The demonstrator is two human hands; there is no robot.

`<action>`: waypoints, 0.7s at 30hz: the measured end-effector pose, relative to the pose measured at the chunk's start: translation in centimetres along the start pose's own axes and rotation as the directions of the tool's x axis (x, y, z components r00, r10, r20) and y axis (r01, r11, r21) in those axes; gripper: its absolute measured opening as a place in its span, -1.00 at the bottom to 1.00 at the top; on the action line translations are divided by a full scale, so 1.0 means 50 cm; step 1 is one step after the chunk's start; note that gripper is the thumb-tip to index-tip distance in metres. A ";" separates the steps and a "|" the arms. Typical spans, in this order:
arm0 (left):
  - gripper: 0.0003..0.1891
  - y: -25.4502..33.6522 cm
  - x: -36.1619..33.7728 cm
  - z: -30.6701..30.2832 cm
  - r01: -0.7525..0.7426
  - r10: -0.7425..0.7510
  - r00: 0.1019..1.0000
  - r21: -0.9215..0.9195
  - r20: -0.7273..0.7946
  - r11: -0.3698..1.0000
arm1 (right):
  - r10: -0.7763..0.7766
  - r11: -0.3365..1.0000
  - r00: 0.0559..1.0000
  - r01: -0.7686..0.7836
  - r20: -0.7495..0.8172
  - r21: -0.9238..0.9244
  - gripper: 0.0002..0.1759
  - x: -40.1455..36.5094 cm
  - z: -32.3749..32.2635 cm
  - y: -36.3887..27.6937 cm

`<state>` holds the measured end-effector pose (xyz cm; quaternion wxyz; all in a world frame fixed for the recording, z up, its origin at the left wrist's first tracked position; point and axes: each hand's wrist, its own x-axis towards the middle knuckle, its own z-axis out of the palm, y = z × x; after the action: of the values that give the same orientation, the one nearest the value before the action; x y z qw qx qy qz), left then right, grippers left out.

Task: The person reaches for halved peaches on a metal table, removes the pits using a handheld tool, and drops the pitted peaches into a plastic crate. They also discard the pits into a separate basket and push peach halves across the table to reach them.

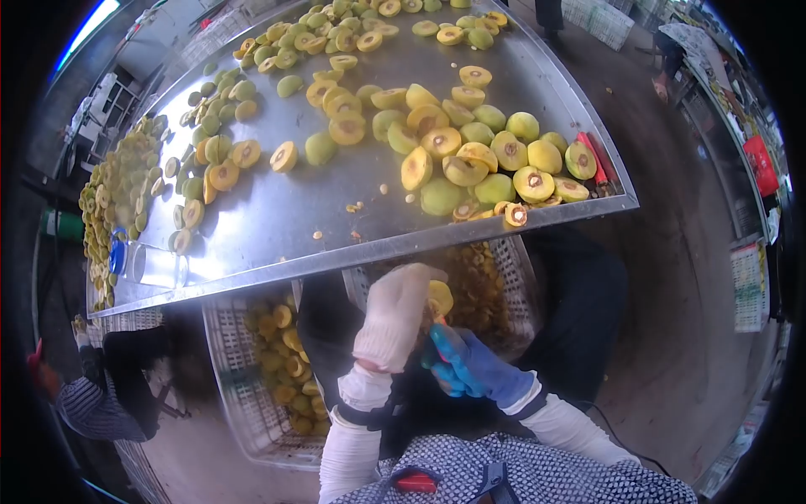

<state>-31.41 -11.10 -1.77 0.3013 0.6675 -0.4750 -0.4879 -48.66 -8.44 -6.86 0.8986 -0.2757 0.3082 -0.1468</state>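
In the head view my left hand (pixel 401 307), in a white knitted glove, is closed on a yellow stone-fruit half (pixel 440 297). Close against it is my right hand (pixel 473 363) in a blue-coated glove, its fingers curled. A bit of red shows between the two hands, but the thing gripped by the right hand is mostly hidden. Both hands are over my lap, below the metal table's (pixel 353 254) near edge. Just beyond them stands a white crate (pixel 522 286) holding fruit pieces and scraps. On the table's near right corner lie halved yellow-green fruits (pixel 441 141), some with pits showing.
A second white crate (pixel 225 370) of fruit halves stands left of my legs. On the table are a clear bottle with a blue cap (pixel 119 256), a red-handled tool (pixel 593 158) and more fruit piles (pixel 336 34). Another person (pixel 109 399) sits at the left.
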 end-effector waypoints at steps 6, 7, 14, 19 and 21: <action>-0.62 -0.054 -0.026 0.079 -0.197 0.033 0.968 -0.677 -0.247 0.709 | -0.049 0.999 0.998 0.048 -0.045 -0.022 -0.36 -0.007 0.016 -0.025; -0.69 -0.053 -0.021 0.080 -0.147 -0.044 0.968 -0.694 -0.249 0.705 | -0.038 0.999 0.998 0.037 -0.043 -0.024 -0.36 -0.005 0.011 -0.021; -0.62 -0.034 0.004 -0.007 0.060 0.054 0.972 -0.466 0.227 0.883 | 0.095 0.973 0.976 -0.133 0.198 0.187 -0.38 -0.014 0.008 -0.011; -0.68 -0.012 -0.013 0.029 0.027 0.032 0.996 -0.620 0.084 0.784 | 0.062 0.959 0.969 -0.124 0.237 0.256 -0.42 -0.015 -0.010 -0.002; -0.67 -0.008 -0.011 0.036 -0.022 0.054 0.997 -0.518 0.047 0.855 | -0.002 0.935 0.909 -0.146 0.417 0.323 -0.46 -0.015 -0.031 0.003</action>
<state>-33.01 -10.32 -2.52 0.4647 0.5376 -0.3483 -0.6113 -50.22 -8.63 -7.61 0.9823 -0.1260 0.0918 -0.1037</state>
